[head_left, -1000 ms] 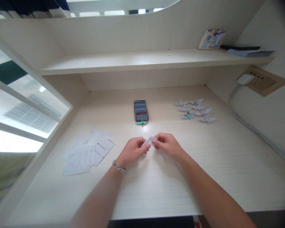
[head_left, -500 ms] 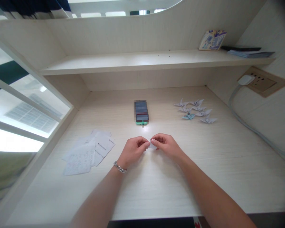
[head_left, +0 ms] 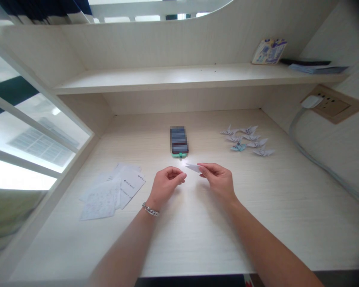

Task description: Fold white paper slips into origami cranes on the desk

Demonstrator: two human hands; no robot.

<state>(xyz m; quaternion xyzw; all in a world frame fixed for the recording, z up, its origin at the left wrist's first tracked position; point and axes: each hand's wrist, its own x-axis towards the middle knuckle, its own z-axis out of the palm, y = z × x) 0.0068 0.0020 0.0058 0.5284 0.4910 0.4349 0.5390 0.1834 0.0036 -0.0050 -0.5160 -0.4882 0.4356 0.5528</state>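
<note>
Between the thumb and fingers of my right hand (head_left: 219,181) is a small folded piece of white paper (head_left: 192,167), its pointed end towards the left. My left hand (head_left: 166,185) is just left of the paper and apart from it. Its fingers are curled in against the thumb, with nothing visible in them. Both hands are a little above the desk (head_left: 179,239). Several folded paper cranes (head_left: 259,143) stand at the right back, mostly white, along with one blue crane (head_left: 238,147).
A phone (head_left: 178,139) with a green edge lies beyond my hands. Loose sheets of paper (head_left: 100,201) overlap on the left. A shelf (head_left: 155,77) runs above the desk's back and carries a small box (head_left: 269,52). A cable (head_left: 311,159) hangs from the wall socket (head_left: 335,103).
My left hand has let go of the folded paper. My right hand has moved slightly right, keeping hold of the paper, which now points left and shows more of its length.
</note>
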